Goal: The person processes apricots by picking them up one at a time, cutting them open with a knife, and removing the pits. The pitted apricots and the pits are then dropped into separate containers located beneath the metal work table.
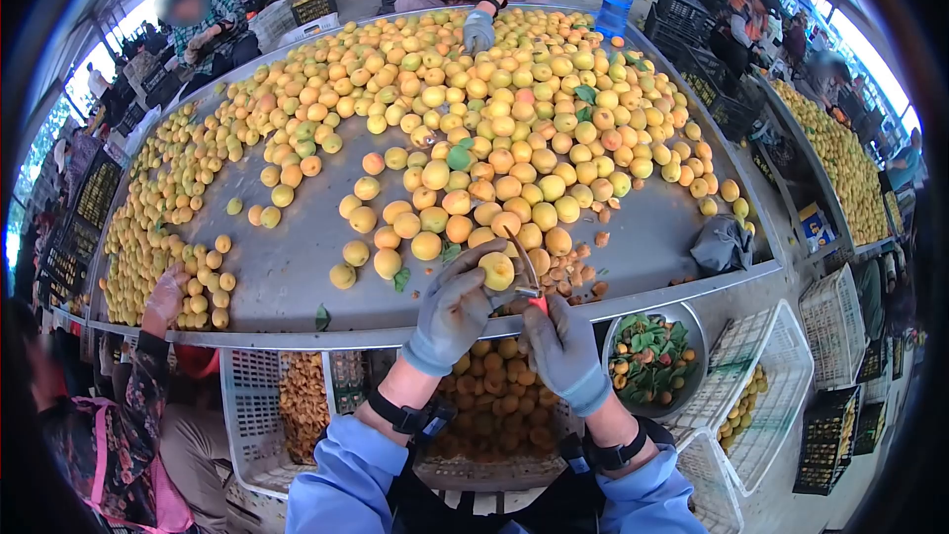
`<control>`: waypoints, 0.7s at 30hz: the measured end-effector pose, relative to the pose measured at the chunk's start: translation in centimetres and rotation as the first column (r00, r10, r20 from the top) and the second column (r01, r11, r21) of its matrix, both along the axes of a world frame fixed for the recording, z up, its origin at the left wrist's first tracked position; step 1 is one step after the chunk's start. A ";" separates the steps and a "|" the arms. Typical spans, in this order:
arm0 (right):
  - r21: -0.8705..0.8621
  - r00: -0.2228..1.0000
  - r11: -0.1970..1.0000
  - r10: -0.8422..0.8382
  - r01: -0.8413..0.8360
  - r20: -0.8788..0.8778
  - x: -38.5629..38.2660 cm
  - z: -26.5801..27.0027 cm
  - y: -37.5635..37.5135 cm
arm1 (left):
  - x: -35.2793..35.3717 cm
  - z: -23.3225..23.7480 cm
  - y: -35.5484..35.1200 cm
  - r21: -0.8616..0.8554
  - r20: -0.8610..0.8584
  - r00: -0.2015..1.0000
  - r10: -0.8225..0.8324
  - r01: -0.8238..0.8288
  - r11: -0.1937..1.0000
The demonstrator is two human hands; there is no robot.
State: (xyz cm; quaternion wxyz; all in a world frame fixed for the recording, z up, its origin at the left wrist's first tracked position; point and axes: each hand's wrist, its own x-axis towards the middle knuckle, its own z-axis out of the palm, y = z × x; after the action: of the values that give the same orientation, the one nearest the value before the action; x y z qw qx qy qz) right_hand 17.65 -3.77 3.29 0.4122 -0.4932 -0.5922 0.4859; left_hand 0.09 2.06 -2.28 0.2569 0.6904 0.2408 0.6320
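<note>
In my gloved left hand [450, 314] is a yellow apricot [496, 272], gripped by the fingers above the table's near edge. My gloved right hand [565, 348] is closed on a small curved knife [527, 262] with a red handle, its thin blade rising right beside the apricot. Behind both hands, whole apricots [534, 188] cover much of the metal table [287, 287]. Bits of apricot flesh and stones [570, 272] lie just right of the blade.
Below the edge stand a crate of apricots [494, 391], a white crate [252, 415] with orange pieces, and a metal basin [700, 336] of leaves. White baskets [786, 366] are at right. A dark bag [724, 244] lies on the table. Co-workers' hands [478, 32] reach in opposite and at left.
</note>
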 end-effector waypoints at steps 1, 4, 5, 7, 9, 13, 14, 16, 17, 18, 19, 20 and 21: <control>0.000 1.000 1.000 0.002 -0.002 0.000 -0.1 0.0 0.0 | -0.1 0.4 -0.1 0.080 -0.082 0.995 0.058 -0.051 0.995; 0.009 0.999 0.999 0.033 -0.033 0.004 -0.4 -0.2 0.0 | 0.0 1.4 -1.2 -0.417 0.820 0.559 -0.127 0.734 0.536; 0.066 0.997 0.997 0.039 -0.043 0.064 -0.3 -0.7 0.1 | 0.1 0.5 -1.2 -0.417 0.820 0.558 -0.126 0.733 0.537; 0.123 0.991 0.991 0.043 -0.059 0.124 -0.4 -0.9 0.1 | 0.3 -0.9 -0.8 -0.596 0.590 0.807 -0.012 0.446 0.668; 0.143 0.989 0.989 0.028 -0.049 0.143 -0.6 -0.7 0.1 | 0.2 -1.4 -0.8 -0.591 0.596 0.802 -0.028 0.462 0.662; 0.060 0.991 0.997 0.049 -0.056 0.123 -0.8 0.2 -0.1 | 0.2 -0.6 -1.2 -0.622 0.559 0.829 -0.033 0.445 0.644; 0.078 0.990 0.995 0.044 -0.055 0.136 -0.7 0.0 -0.1 | 0.2 -0.3 -1.2 -0.622 0.559 0.829 -0.033 0.445 0.644; 0.095 0.988 0.994 0.039 -0.054 0.148 -0.7 -0.2 0.0 | 0.3 1.9 -1.4 -0.565 0.662 0.743 -0.094 0.578 0.589; 0.091 0.989 0.994 0.045 -0.058 0.143 -0.7 -0.2 0.0 | 0.4 2.0 -1.5 -0.565 0.662 0.743 -0.094 0.578 0.589; 0.086 0.989 0.994 0.051 -0.063 0.139 -0.7 -0.2 0.0 | 0.5 2.1 -1.5 -0.555 0.671 0.735 -0.097 0.586 0.590; 0.086 0.989 0.994 0.051 -0.063 0.139 -0.7 -0.2 0.0 | 0.5 2.2 -1.5 -0.545 0.680 0.726 -0.101 0.593 0.592; 0.071 0.991 0.996 0.048 -0.058 0.128 -0.7 -0.2 0.0 | 0.5 2.4 -1.5 -0.545 0.680 0.726 -0.101 0.593 0.593; 0.056 0.992 0.997 0.046 -0.052 0.116 -0.7 -0.1 0.1 | 0.5 2.7 -1.6 -0.537 0.677 0.725 -0.126 0.603 0.590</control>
State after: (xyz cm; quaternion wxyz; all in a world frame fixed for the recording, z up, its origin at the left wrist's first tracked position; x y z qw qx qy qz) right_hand 16.97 -3.69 3.14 0.3797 -0.4933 -0.6409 0.4491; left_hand 0.55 0.48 0.43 0.6997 0.3400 0.2263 0.5862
